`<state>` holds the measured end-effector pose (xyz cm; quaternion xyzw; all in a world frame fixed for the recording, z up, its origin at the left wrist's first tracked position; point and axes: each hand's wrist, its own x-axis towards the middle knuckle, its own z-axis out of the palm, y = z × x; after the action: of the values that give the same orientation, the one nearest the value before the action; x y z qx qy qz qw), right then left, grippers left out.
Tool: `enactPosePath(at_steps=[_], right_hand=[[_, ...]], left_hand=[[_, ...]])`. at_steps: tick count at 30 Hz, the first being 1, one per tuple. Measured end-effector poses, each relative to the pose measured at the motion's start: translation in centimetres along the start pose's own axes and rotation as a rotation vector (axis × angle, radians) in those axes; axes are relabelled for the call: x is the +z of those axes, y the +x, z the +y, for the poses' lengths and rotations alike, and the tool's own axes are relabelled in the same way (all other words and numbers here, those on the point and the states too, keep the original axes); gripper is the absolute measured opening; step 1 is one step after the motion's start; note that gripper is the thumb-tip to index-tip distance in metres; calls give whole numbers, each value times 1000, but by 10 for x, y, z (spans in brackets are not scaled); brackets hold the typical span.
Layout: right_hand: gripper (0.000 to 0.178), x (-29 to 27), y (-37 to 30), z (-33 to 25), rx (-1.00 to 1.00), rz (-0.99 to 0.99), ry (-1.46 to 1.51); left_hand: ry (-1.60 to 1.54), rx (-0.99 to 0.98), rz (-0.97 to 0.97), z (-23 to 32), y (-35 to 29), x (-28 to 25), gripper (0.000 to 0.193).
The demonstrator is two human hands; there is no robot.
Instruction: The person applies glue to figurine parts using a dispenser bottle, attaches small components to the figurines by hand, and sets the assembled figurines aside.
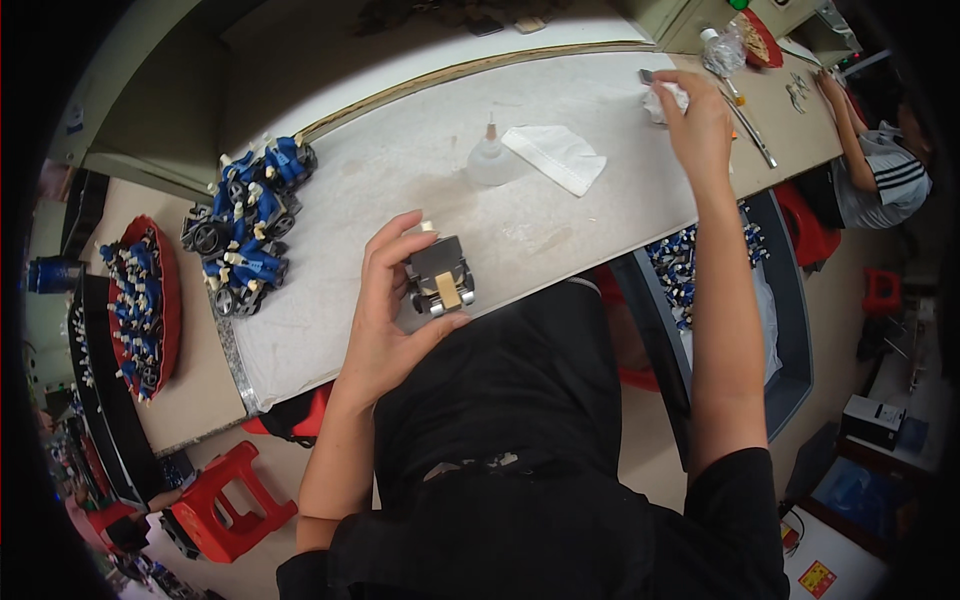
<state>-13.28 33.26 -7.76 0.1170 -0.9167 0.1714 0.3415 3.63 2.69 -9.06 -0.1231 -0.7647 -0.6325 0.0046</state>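
My left hand (pixel 385 300) is closed around a small wheeled toy figure (pixel 437 270), just above the near edge of the white work mat (pixel 400 150). A dark grey back, a tan block and small wheels show on the toy; a cream tip sticks out at its top. Stretched to the far right of the mat, my right hand (pixel 700 115) has its fingertips at a small dark grey piece (pixel 646 76). Under those fingers lies a crumpled white tissue (pixel 668 102). Mid-mat, a clear squeeze bottle with a thin nozzle (pixel 489 160) stands beside a folded white cloth (pixel 560 157).
Several blue wheeled figures (pixel 255 220) are heaped at the mat's left. Further left is a red basket (pixel 170 300) of more figures. A grey bin (pixel 795 350) with blue parts sits at right, below the table. A co-worker (pixel 885 170) sits at far right, near a red stool (pixel 805 225).
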Motion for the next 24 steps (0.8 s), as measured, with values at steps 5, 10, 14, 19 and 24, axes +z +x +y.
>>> enactPosePath(at_steps=[5,10,14,19,24], right_hand=[[15,34,31,34,-49,-132,-425],[17,36,41,47,-160,-277,-476],[13,9,36,6,-26,-139,-63],[17,-28,-21,-49,225,-164,776],[20,-50,-74,-129,336,-428,927]], left_hand=[[0,34,-25,3,5,-4,66],[54,79,-51,-1,8,-5,64],[50,81,-63,-1,6,-8,64],[53,85,-69,-1,7,-8,64],[42,92,-71,-3,7,-9,64]])
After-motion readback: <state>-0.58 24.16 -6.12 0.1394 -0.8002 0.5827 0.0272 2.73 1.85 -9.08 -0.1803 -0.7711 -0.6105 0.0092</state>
